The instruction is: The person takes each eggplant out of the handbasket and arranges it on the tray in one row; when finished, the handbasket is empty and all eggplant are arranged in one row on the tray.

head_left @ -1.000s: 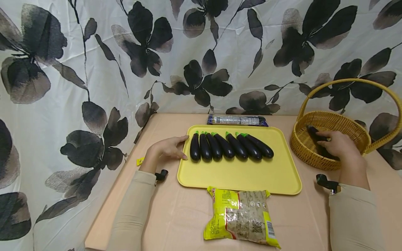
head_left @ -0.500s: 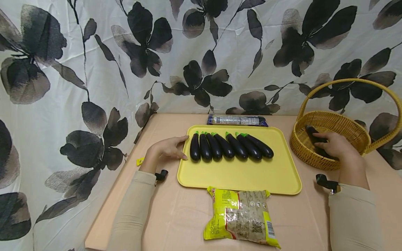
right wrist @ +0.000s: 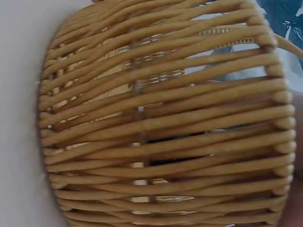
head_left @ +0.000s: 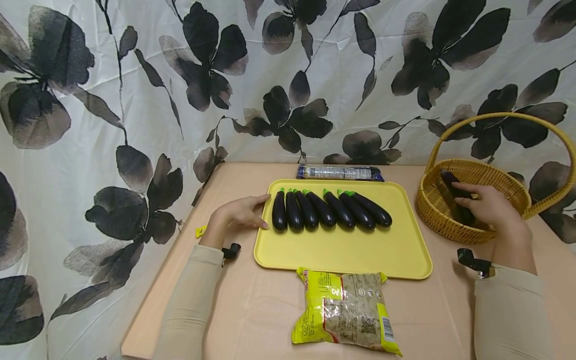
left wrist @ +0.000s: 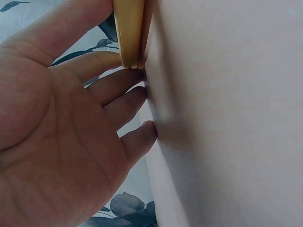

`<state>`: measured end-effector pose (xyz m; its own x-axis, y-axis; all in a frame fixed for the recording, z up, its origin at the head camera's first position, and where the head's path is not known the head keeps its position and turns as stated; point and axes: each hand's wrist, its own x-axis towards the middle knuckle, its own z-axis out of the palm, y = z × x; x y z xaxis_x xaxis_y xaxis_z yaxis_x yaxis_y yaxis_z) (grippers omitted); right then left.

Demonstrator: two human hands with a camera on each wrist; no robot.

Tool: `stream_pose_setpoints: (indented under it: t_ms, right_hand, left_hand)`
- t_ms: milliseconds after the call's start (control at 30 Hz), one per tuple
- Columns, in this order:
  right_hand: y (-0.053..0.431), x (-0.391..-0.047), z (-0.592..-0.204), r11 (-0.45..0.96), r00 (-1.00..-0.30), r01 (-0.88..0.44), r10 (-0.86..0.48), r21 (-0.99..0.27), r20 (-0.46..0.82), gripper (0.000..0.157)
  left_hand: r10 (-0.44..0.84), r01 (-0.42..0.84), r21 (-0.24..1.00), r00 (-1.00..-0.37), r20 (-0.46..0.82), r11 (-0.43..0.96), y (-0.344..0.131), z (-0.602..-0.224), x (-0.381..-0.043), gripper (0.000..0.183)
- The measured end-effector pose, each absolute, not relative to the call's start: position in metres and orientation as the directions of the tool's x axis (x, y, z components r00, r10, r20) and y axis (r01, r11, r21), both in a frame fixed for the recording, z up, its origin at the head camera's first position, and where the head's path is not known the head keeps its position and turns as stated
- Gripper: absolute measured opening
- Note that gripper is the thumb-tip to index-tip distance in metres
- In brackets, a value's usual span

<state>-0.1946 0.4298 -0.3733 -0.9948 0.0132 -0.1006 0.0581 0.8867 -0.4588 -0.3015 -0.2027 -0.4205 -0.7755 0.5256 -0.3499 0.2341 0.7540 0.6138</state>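
In the head view my right hand [head_left: 490, 205] reaches into a wicker basket [head_left: 443, 225] and grips a dark eggplant [head_left: 450, 182], thumb and fingers around it. Part of that eggplant is hidden behind the hand. Several glossy eggplants [head_left: 324, 210] with green tips lie side by side on a yellow tray [head_left: 342, 255]. My left hand [head_left: 238, 212] touches the tray's left edge. In the left wrist view the left hand [left wrist: 61, 113] has extended fingers, with the tray rim [left wrist: 130, 33] at the thumb and index finger. The basket wall [right wrist: 165, 123] fills most of the right wrist view.
A yellow-and-clear plastic bag [head_left: 346, 312] lies just in front of the tray. Behind it is a dark blue packet [head_left: 339, 173]. The basket's tall handle [head_left: 504, 115] arches over it. A floral curtain [head_left: 279, 75] hangs behind the table.
My right hand has shifted slightly right and up inside the basket, with the eggplant moving in its grip. The left hand, tray and bag stay in place.
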Motion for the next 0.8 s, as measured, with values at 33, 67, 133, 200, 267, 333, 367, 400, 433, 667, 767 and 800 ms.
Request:
stream_pose_setpoints:
  t_ms: [33, 67, 133, 200, 267, 333, 367, 400, 433, 667, 767, 800]
  right_hand:
    - [0.430, -0.194, -0.372, 0.887, -0.995, 0.059, 0.015, -0.459, -0.098, 0.057]
    - [0.430, -0.194, -0.371, 0.886, -0.995, 0.059, 0.016, -0.461, -0.096, 0.057]
    - [0.429, -0.193, -0.367, 0.881, -0.996, 0.058, 0.018, -0.470, -0.089, 0.056]
    - [0.429, -0.192, -0.364, 0.876, -0.997, 0.046, 0.009, -0.480, -0.078, 0.055]
    - [0.428, -0.190, -0.360, 0.871, -0.997, 0.037, 0.001, -0.490, -0.072, 0.055]
    - [0.427, -0.189, -0.355, 0.866, -0.997, 0.030, -0.009, -0.499, -0.077, 0.055]
    - [0.427, -0.187, -0.353, 0.865, -0.997, 0.028, -0.014, -0.501, -0.079, 0.055]
    - [0.426, -0.186, -0.351, 0.864, -0.997, 0.028, -0.015, -0.503, -0.081, 0.055]
    - [0.425, -0.185, -0.349, 0.864, -0.996, 0.026, -0.018, -0.503, -0.082, 0.055]
    - [0.417, -0.176, -0.339, 0.867, -1.000, 0.012, 0.002, -0.499, -0.021, 0.055]
    - [0.412, -0.173, -0.335, 0.853, -1.000, 0.007, 0.000, -0.521, -0.014, 0.055]
    - [0.410, -0.172, -0.334, 0.848, -1.000, 0.001, -0.008, -0.530, -0.015, 0.054]
  left_hand:
    - [0.526, 0.236, 0.613, -0.775, -0.349, 0.754, -0.203, -0.421, -0.302, 0.111]
    - [0.526, 0.237, 0.611, -0.776, -0.349, 0.755, -0.203, -0.421, -0.302, 0.111]
    - [0.524, 0.238, 0.609, -0.777, -0.349, 0.757, -0.203, -0.421, -0.302, 0.112]
    - [0.523, 0.236, 0.609, -0.778, -0.349, 0.758, -0.203, -0.421, -0.302, 0.112]
    - [0.521, 0.233, 0.609, -0.778, -0.351, 0.758, -0.202, -0.420, -0.302, 0.113]
    - [0.520, 0.231, 0.610, -0.778, -0.352, 0.758, -0.202, -0.420, -0.301, 0.113]
    - [0.521, 0.233, 0.609, -0.778, -0.351, 0.758, -0.202, -0.420, -0.302, 0.113]
    - [0.522, 0.234, 0.609, -0.777, -0.351, 0.758, -0.202, -0.420, -0.302, 0.113]
    - [0.523, 0.236, 0.609, -0.777, -0.350, 0.758, -0.202, -0.420, -0.302, 0.112]
    - [0.527, 0.244, 0.606, -0.776, -0.346, 0.757, -0.203, -0.420, -0.301, 0.112]
    - [0.528, 0.246, 0.604, -0.776, -0.346, 0.758, -0.203, -0.421, -0.301, 0.111]
    - [0.528, 0.246, 0.604, -0.776, -0.346, 0.758, -0.203, -0.421, -0.301, 0.111]
